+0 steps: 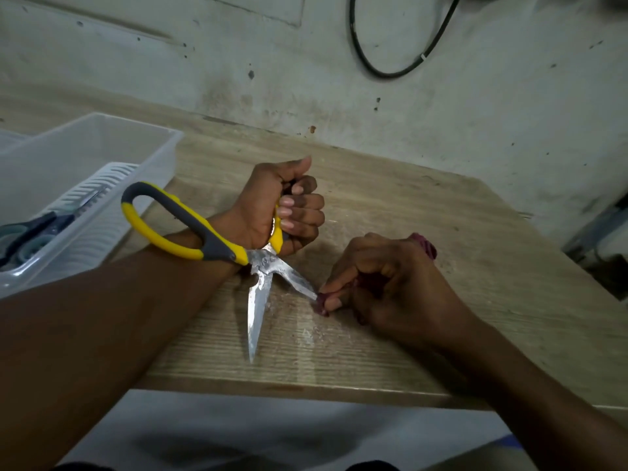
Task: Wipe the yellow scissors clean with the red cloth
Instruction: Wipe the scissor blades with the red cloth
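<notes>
The yellow and grey scissors [190, 229] are held spread wide over the wooden table [441, 317]. My left hand [278, 209] grips one handle in a fist, while the other handle loops out over my left forearm. One blade points down toward me with its tip near the table. The other blade points right, and its tip meets the red cloth [424, 248]. My right hand [384, 287] holds that cloth bunched up and pinches it around the blade tip. Most of the cloth is hidden inside the hand.
A clear plastic bin [102, 141] stands at the left on the table, holding a white slotted tray and dark blue scissors [30, 232]. A stained wall with a black cable [373, 69] rises behind. The table's front edge lies near my body.
</notes>
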Demonstrator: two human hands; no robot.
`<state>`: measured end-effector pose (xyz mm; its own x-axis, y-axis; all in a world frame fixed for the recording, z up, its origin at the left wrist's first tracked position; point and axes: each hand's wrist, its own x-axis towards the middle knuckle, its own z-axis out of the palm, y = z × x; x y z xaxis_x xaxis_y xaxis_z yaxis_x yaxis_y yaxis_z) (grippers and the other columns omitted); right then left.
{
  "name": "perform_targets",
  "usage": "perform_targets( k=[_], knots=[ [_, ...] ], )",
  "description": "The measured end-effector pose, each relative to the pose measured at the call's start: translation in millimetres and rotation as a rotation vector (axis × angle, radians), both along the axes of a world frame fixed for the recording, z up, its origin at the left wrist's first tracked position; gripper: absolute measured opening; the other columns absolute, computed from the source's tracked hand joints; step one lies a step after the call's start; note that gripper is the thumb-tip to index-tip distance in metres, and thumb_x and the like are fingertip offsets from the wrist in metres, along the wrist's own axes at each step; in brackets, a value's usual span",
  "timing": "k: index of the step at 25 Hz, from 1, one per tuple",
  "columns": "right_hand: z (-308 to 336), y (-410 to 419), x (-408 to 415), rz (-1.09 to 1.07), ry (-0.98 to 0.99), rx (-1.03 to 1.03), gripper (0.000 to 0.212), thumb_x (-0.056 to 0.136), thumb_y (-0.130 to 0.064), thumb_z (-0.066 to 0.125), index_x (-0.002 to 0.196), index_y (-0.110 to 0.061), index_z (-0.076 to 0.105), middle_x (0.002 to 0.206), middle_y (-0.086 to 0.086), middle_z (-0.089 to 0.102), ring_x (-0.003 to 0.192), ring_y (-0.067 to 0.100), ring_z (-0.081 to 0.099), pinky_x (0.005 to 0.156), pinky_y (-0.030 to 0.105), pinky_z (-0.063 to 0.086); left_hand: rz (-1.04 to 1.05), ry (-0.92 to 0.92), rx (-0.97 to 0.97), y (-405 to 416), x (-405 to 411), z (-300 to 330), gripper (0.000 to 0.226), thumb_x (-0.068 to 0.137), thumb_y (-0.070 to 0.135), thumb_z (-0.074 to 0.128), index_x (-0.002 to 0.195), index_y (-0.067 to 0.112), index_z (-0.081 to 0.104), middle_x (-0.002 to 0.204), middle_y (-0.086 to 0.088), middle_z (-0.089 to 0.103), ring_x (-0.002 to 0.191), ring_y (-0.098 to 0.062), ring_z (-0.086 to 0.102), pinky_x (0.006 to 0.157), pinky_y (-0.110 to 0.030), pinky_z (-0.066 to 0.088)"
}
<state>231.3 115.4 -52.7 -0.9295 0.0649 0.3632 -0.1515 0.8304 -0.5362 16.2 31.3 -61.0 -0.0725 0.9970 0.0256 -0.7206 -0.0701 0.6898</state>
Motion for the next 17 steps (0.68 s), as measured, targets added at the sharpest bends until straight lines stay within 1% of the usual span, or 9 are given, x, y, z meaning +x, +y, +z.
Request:
perform_targets(
  k=[3,5,6,7,9,11,12,15,17],
  knots=[
    [-5.3,-13.8,-23.9,-0.020,0.098,-0.136,0.014,0.079,-0.004,0.086,0.083,-0.016,0.082,0.085,-0.008,0.077,0.087,0.013,0.074,0.079,0.035,0.061,0.014,0.053,-0.036,4.7,-1.0,-0.5,0.051,0.094,0.041,0.044,0.051,0.015,0.040,0.039,0.005,0.030,0.028,-0.005,0.033,0.027,-0.014,0.029],
    [-3.2,-19.7,-38.1,0.003,0.140,-0.146,0.013,0.079,-0.004,0.087,0.084,-0.015,0.082,0.088,-0.007,0.079,0.090,0.011,0.075,0.088,0.037,0.062,0.052,0.124,-0.049,5.3,-1.2,0.9,0.053,0.096,0.042,0.040,0.050,0.015,0.041,0.038,0.005,0.030,0.025,-0.004,0.031,0.025,-0.013,0.027],
    [-1.1,-19.6,-39.6,0.019,0.122,-0.134,0.012,0.079,-0.005,0.087,0.085,-0.014,0.082,0.090,-0.006,0.080,0.092,0.010,0.075,0.090,0.037,0.061,0.059,0.133,-0.053,5.0,-1.5,0.8,0.054,0.096,0.042,0.040,0.050,0.015,0.040,0.038,0.005,0.030,0.025,-0.004,0.030,0.025,-0.013,0.027],
    [0.5,-15.7,-36.8,0.033,0.087,-0.111,0.012,0.079,-0.006,0.087,0.086,-0.014,0.082,0.091,-0.005,0.079,0.092,0.010,0.075,0.088,0.034,0.061,0.051,0.115,-0.055,4.2,-1.9,-0.2,0.053,0.096,0.042,0.040,0.050,0.015,0.040,0.039,0.005,0.029,0.025,-0.004,0.031,0.025,-0.013,0.028],
    [3.5,-2.7,-21.6,0.063,0.003,-0.026,0.017,0.078,-0.002,0.088,0.086,-0.016,0.082,0.088,-0.007,0.077,0.083,0.009,0.073,0.075,0.024,0.058,0.014,0.034,-0.060,2.4,-0.2,-3.2,0.052,0.096,0.041,0.044,0.051,0.014,0.039,0.039,0.005,0.029,0.028,-0.006,0.032,0.027,-0.014,0.030],
    [3.4,2.4,-10.1,0.065,-0.008,0.088,0.023,0.077,0.003,0.086,0.085,-0.019,0.082,0.085,-0.009,0.075,0.080,0.010,0.070,0.070,0.025,0.055,-0.014,-0.011,-0.052,2.3,-0.3,-5.0,0.053,0.098,0.042,0.045,0.052,0.015,0.039,0.039,0.005,0.030,0.029,-0.007,0.032,0.028,-0.015,0.031],
    [1.8,1.7,-9.1,0.047,0.005,0.096,0.023,0.077,0.003,0.086,0.084,-0.019,0.082,0.084,-0.009,0.075,0.081,0.011,0.070,0.070,0.026,0.055,-0.022,-0.005,-0.049,3.7,-1.3,-5.3,0.054,0.098,0.042,0.044,0.052,0.014,0.040,0.039,0.005,0.030,0.029,-0.007,0.032,0.028,-0.016,0.031],
    [-3.6,-9.3,-17.2,-0.011,0.049,-0.043,0.013,0.076,-0.005,0.089,0.082,-0.014,0.082,0.084,-0.007,0.075,0.082,0.013,0.071,0.071,0.022,0.055,-0.123,-0.003,-0.028,8.5,-8.8,-7.4,0.055,0.101,0.042,0.042,0.055,0.011,0.044,0.041,0.001,0.034,0.032,-0.010,0.038,0.031,-0.018,0.038],
    [-6.0,-15.3,-21.7,-0.034,0.098,-0.100,0.012,0.075,-0.006,0.091,0.082,-0.012,0.082,0.085,-0.005,0.077,0.084,0.011,0.072,0.075,0.026,0.058,-0.254,-0.079,0.008,10.6,-11.9,-7.3,0.050,0.103,0.036,0.047,0.064,0.005,0.051,0.049,-0.005,0.034,0.039,-0.017,0.040,0.039,-0.027,0.049]
  ],
)
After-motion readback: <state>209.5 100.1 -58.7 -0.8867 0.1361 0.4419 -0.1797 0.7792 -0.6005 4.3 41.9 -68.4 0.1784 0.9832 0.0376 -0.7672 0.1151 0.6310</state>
